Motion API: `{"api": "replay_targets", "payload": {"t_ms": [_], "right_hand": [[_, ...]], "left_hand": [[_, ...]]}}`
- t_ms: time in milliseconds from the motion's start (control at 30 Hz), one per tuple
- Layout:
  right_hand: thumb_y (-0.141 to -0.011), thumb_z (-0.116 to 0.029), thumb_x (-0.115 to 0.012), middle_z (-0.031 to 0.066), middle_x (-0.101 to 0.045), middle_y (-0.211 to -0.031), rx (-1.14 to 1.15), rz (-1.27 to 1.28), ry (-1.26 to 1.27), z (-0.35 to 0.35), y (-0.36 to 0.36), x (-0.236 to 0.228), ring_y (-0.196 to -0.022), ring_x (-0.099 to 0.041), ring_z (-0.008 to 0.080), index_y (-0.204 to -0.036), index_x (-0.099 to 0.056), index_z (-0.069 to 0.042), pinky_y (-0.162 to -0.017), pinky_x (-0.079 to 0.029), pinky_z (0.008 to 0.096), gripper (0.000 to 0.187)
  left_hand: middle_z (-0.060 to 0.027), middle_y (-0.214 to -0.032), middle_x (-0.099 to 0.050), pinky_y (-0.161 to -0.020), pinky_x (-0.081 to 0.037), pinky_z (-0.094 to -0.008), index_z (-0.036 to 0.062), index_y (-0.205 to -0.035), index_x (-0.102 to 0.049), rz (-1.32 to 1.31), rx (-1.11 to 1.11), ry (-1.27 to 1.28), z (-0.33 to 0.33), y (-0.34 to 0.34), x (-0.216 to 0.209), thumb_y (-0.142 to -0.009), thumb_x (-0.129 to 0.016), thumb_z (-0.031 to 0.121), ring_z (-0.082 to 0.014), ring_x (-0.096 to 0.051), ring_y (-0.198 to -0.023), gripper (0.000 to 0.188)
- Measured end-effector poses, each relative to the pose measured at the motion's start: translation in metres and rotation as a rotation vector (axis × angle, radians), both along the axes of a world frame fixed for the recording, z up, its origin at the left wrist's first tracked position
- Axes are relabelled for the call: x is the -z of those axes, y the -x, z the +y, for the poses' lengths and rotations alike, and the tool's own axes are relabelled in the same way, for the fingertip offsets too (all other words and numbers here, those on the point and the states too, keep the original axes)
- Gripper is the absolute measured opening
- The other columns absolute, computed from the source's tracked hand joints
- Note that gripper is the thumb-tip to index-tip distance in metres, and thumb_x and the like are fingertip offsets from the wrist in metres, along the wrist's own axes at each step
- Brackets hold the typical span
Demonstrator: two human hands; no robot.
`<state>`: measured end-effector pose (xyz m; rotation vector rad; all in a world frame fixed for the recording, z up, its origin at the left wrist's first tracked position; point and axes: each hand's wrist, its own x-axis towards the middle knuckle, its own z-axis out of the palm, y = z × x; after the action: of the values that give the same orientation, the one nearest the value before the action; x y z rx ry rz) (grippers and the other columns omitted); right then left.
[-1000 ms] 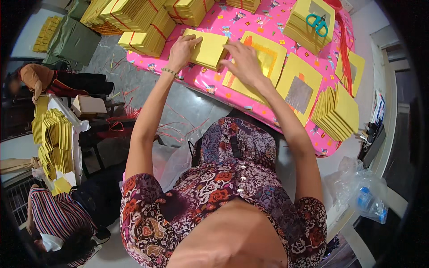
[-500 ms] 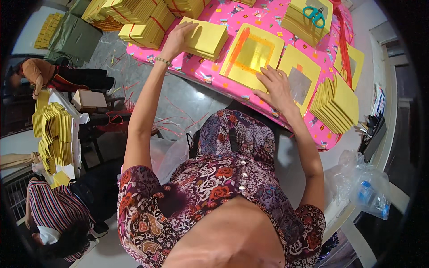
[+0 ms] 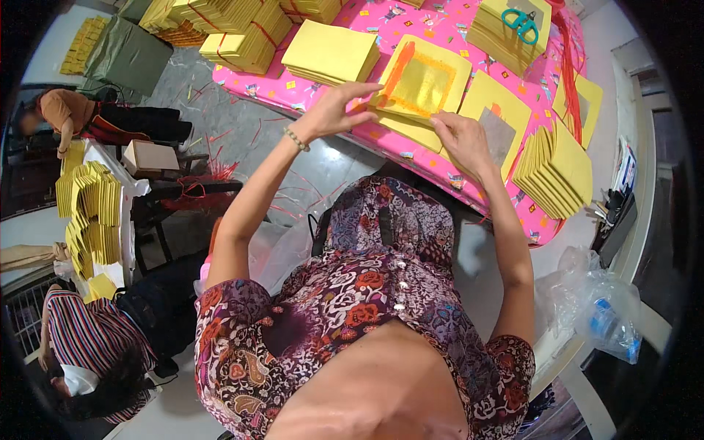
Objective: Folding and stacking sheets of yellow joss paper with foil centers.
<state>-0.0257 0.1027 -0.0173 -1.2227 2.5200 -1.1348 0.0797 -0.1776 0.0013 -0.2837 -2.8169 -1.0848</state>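
Observation:
A yellow paper sheet [image 3: 425, 77] with a shiny gold square and orange border is tilted up at its near edge over more yellow paper [image 3: 411, 130]. My right hand [image 3: 463, 141] pinches its near right corner. My left hand [image 3: 334, 111] is open at the sheet's left edge, thumb and forefinger apart; whether the fingertips touch it, I cannot tell. Left of the sheet lies a neat stack of yellow paper [image 3: 330, 53]. To the right, another yellow sheet [image 3: 506, 110] bears a grey square, partly hidden by my right hand.
The pink patterned tablecloth [image 3: 293, 92] holds red-tied yellow bundles [image 3: 235, 48], a fanned yellow stack [image 3: 554, 172], teal-handled scissors [image 3: 521, 28] and red strings [image 3: 568, 73]. At left, two people work by a table of yellow bundles [image 3: 95, 213]. A plastic bag [image 3: 594, 308] is at right.
My left hand has come off the left stack and moved nearer and right, to the sheet's edge. My right hand has closed on the sheet's corner, and its near edge has risen.

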Motion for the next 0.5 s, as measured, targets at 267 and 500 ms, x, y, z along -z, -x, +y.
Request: {"api": "replay_targets", "payload": {"t_ms": [267, 500], "right_hand": [[-0.094, -0.032, -0.057, 0.0157, -0.063, -0.07, 0.058, -0.115, -0.075, -0.001, 0.004, -0.005, -0.066, -0.064, 0.0331, -0.089, -0.069, -0.005, -0.063, -0.049, 0.0427, 0.03], [-0.081, -0.035, -0.073, 0.012, -0.067, -0.092, -0.118, 0.218, 0.008, 0.001, 0.002, -0.001, -0.078, -0.065, 0.0326, -0.103, -0.065, -0.007, -0.074, -0.051, 0.0433, 0.036]], "left_hand": [[-0.0112, -0.124, -0.064, -0.095, -0.05, -0.0373, 0.0078, -0.129, -0.057, -0.031, -0.052, -0.058, 0.01, 0.007, 0.024, -0.091, -0.063, 0.014, -0.0287, -0.062, -0.113, 0.039], [-0.0107, -0.107, -0.069, -0.079, -0.055, -0.0366, 0.0087, -0.114, -0.064, 0.012, 0.003, 0.096, 0.009, 0.013, 0.033, -0.093, -0.06, 0.013, -0.03, -0.068, -0.094, 0.021]]}}
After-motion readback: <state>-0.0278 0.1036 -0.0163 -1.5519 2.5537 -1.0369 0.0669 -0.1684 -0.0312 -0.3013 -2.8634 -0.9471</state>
